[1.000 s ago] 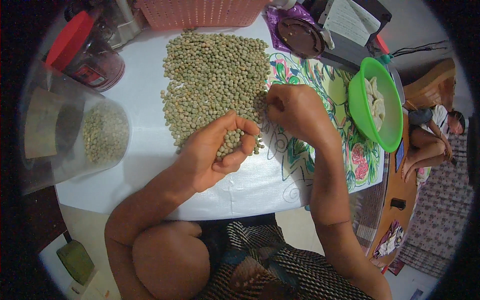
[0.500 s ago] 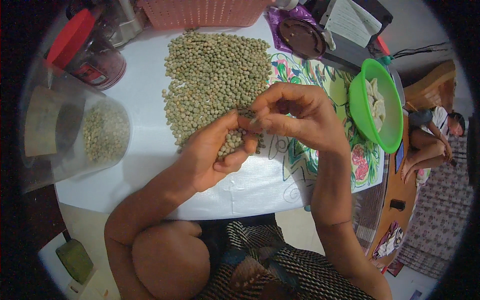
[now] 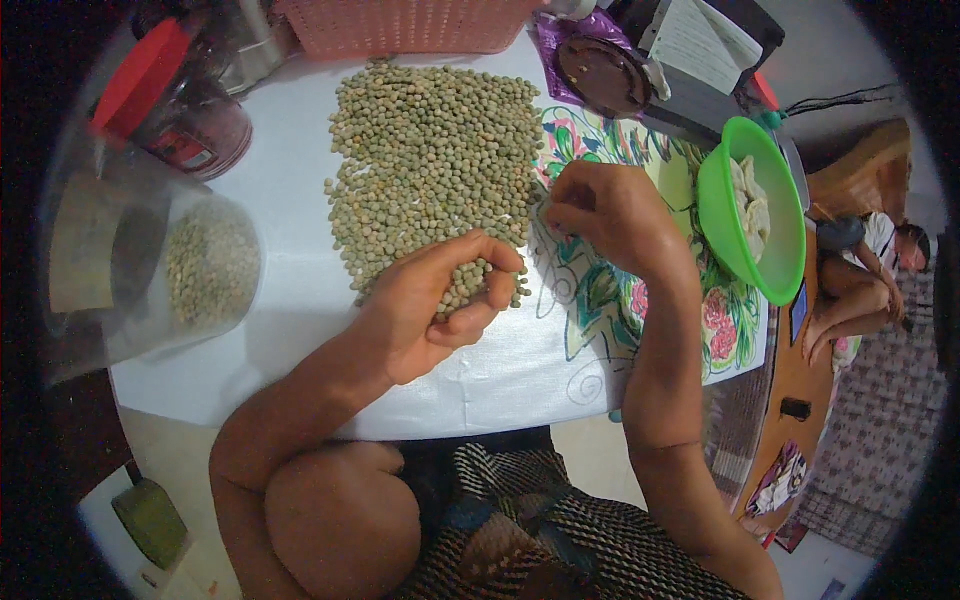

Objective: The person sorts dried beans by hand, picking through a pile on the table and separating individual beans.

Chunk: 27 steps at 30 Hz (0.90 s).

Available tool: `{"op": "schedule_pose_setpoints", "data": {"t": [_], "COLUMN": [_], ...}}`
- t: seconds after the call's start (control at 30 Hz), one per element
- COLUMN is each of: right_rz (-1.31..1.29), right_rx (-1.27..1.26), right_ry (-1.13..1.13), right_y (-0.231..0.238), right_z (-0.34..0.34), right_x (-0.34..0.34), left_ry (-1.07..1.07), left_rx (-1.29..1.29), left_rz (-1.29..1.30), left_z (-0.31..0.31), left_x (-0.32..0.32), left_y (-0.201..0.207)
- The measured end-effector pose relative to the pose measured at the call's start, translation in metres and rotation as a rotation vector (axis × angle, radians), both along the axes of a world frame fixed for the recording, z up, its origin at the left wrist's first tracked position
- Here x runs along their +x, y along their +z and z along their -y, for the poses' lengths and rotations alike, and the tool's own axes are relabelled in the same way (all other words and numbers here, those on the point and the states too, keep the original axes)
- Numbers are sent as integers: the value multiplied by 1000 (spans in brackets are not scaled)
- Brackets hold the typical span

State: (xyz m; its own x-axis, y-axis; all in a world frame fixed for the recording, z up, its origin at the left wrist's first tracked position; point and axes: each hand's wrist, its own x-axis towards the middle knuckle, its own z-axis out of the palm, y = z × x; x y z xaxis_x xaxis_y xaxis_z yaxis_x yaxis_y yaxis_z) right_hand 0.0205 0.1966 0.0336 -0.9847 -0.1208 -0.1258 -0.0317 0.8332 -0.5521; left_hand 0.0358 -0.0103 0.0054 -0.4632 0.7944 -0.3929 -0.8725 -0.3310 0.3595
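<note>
A broad single layer of dried green peas (image 3: 435, 150) covers the middle of the white tabletop (image 3: 285, 260). At its near edge my left hand (image 3: 405, 310) is cupped, palm up, with its fingers curled around a small handful of peas (image 3: 463, 283). My right hand (image 3: 615, 215) hovers apart from it, over the flowered part of the table covering, to the right of the peas. Its fingers are drawn together in a pinch, and whatever may be between them is hidden. Beside my left forearm, a clear tub (image 3: 250, 250) lies tilted with more peas inside.
A red-lidded jar (image 3: 205, 135) stands at the back left, and a pink basket (image 3: 400, 28) at the back. To the right is a green bowl (image 3: 715, 215) with pale pieces in it. A brown lid (image 3: 603, 75) rests near a purple packet (image 3: 555, 55). Another person (image 3: 870, 270) sits far right.
My right hand has moved right, away from my left hand's fingertips, and its fingers have curled in more. My left hand stays in place with the peas.
</note>
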Motion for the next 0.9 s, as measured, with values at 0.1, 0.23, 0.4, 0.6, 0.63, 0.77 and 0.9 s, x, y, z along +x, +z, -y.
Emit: {"op": "schedule_pose_setpoints", "data": {"t": [0.1, 0.23, 0.4, 0.6, 0.63, 0.77, 0.9], "right_rz": [-51, -110, -135, 25, 68, 24, 35], "right_rx": [93, 179, 165, -709, -847, -615, -239], "right_ry": [53, 98, 84, 129, 200, 115, 127], "right_y": [-5, -6, -4, 16, 21, 17, 11], "right_z": [4, 8, 12, 18, 24, 16, 4], "right_x": [-1, 1, 0, 9, 12, 9, 7], "left_ry": [5, 1, 9, 18, 33, 16, -10], "left_rx": [0, -3, -2, 16, 41, 48, -3], "left_rz": [8, 21, 23, 40, 39, 26, 24], "left_z": [1, 0, 1, 1, 1, 0, 0], "left_x": [0, 0, 0, 1, 1, 0, -1], "left_y": [-1, 1, -2, -2, -3, -3, -2]}}
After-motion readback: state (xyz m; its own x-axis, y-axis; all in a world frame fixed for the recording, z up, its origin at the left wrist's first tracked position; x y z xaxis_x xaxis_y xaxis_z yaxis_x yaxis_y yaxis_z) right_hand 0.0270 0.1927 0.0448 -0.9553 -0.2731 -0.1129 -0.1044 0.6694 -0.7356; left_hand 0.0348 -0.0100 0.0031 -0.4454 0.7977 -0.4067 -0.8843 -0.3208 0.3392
